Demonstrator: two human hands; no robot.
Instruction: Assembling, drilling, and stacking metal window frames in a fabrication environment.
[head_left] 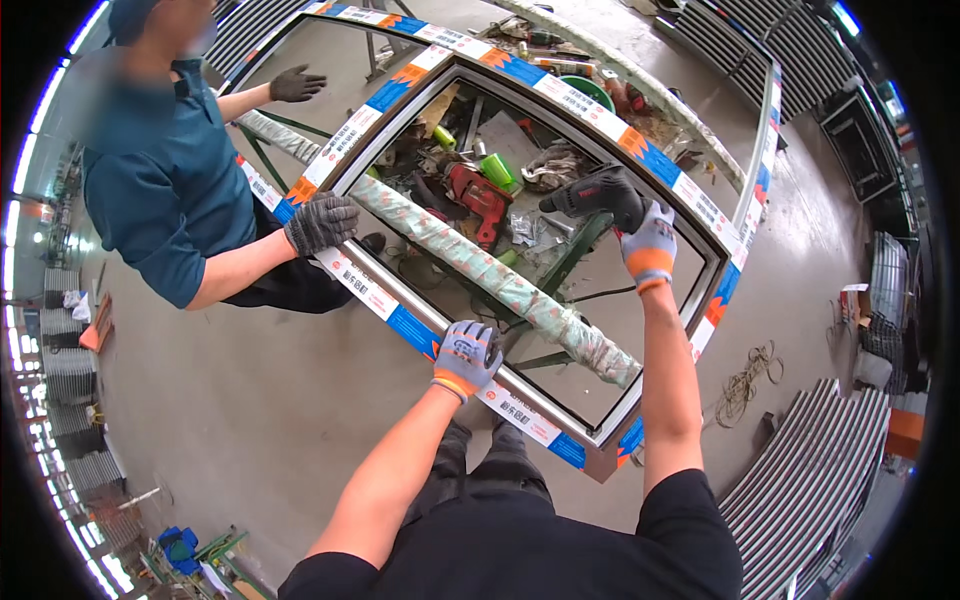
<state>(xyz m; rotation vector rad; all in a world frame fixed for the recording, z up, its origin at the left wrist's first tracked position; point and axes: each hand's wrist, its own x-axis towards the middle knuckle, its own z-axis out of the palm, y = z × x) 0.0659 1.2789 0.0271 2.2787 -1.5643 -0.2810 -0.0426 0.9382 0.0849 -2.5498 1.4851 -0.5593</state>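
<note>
A large metal window frame [408,328], its faces covered with blue, orange and white printed film, lies across the work stand before me. My left hand [468,355], in a grey and orange glove, is closed over the frame's near side. Above the right part of the opening, my right hand [652,243] grips a black power drill [598,195], whose nose points left. That hand's fingers are partly hidden behind the drill. At the frame's left corner rests a co-worker's dark-gloved hand [322,224]; their other gloved hand [297,84] is held out, fingers spread.
A plastic-wrapped bar [490,275] crosses beneath the frame. Through the opening show a red power tool [478,203], a bright green container [497,172] and scraps. Farther back stands a green bucket [588,93]. Metal profiles [810,480] and a rope coil [748,383] lie on the right floor.
</note>
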